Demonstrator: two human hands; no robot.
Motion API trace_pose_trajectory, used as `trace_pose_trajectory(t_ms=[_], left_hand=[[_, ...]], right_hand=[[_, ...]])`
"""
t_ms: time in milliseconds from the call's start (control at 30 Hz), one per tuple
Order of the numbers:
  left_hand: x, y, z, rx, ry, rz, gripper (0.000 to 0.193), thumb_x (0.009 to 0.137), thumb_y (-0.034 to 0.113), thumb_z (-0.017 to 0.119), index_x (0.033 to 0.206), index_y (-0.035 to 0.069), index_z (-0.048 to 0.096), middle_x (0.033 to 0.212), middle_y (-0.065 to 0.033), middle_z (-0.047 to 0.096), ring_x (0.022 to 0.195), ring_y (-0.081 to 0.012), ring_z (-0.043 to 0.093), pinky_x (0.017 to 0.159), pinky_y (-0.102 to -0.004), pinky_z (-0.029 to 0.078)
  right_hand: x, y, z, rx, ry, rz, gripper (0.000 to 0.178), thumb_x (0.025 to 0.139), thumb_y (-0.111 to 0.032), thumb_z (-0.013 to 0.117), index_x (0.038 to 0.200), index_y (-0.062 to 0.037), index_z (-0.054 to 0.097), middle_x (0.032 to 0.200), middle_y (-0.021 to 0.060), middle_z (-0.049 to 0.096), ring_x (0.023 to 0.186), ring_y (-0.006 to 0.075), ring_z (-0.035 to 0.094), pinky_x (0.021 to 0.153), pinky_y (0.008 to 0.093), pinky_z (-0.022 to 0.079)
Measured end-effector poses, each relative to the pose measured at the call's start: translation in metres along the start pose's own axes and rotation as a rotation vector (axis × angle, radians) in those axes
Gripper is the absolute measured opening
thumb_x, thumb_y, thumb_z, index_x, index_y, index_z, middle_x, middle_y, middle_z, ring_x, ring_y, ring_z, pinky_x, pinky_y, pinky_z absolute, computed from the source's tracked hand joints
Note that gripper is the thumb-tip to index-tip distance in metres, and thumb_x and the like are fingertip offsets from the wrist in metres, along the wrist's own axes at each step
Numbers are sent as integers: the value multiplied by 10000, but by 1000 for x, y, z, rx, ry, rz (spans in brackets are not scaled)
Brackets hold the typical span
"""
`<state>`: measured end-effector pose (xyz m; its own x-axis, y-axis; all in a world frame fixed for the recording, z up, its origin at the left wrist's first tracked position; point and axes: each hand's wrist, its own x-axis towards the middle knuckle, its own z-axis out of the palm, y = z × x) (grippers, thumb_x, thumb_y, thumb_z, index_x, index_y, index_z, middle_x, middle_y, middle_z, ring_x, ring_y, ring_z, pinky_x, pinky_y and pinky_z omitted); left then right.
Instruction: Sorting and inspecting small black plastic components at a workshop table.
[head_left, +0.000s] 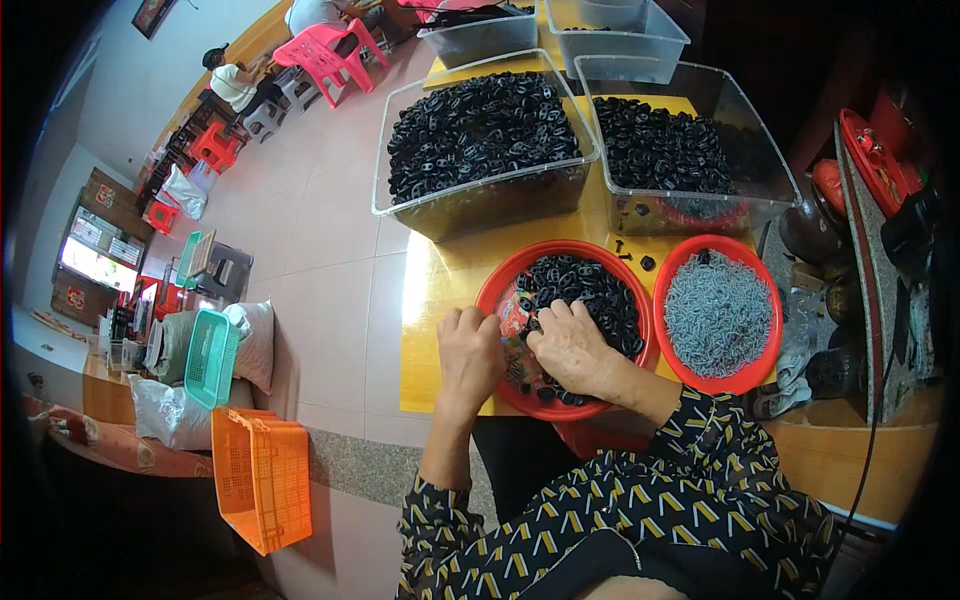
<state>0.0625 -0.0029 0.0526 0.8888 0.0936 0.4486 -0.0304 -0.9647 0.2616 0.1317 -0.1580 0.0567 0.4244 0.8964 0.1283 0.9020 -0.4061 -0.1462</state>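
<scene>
A red basin (648, 330) with a patterned bottom holds many small black oval plastic pieces (585, 280), each with holes. Over its left rim is my left hand (470, 350), fingers curled in; whatever they may hold is hidden. My right hand (575, 350) reaches into the basin from the right, its fingertips closed on a small black plastic piece. Beside this basin stands a second red basin (777, 325), filled with small silver screws (715, 315). A few loose black parts (648, 263) lie on the yellow tabletop (440, 300) behind the basins.
Two clear plastic bins (490, 185) (700, 190) heaped with black pieces stand behind the basins, with more clear tubs (620, 45) farther back. An orange crate (265, 480) and a green basket (212, 358) are at left. A cluttered shelf (860, 250) borders the right. Other people (235, 85) sit far off.
</scene>
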Motion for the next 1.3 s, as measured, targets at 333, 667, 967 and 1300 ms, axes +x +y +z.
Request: trace_pose_trajectory(t_ms=[333,667,967,1300], left_hand=[[36,4,7,400,-507,169,109,624,152,611,678,62,637,789,-94,577,828,-241,527,726,-369,373],[27,-1,10,286,-394,194,129,614,111,608,716,32,621,808,-112,578,809,-262,528,714,-374,373],[-39,9,0,-758,101,-330,74,726,-77,530,770,-18,533,748,-75,543,646,-134,505,599,-215,404],[-72,29,7,-1047,261,-417,99,750,-90,521,820,-27,552,857,-84,566,720,-101,503,637,-210,405]], right_hand=[[2,1,-4,-72,-75,-11,173,661,-178,607,801,-78,629,863,89,527,886,226,464,737,353,345],[0,1,-7,-94,-46,-47,113,685,-133,543,738,-58,608,818,99,518,840,229,461,696,345,347],[-10,21,-11,215,206,10,67,675,-67,531,738,-48,549,783,109,504,786,270,506,684,369,408],[-15,24,-13,249,260,72,55,669,-48,527,703,-41,569,761,111,501,778,273,501,691,372,401]])
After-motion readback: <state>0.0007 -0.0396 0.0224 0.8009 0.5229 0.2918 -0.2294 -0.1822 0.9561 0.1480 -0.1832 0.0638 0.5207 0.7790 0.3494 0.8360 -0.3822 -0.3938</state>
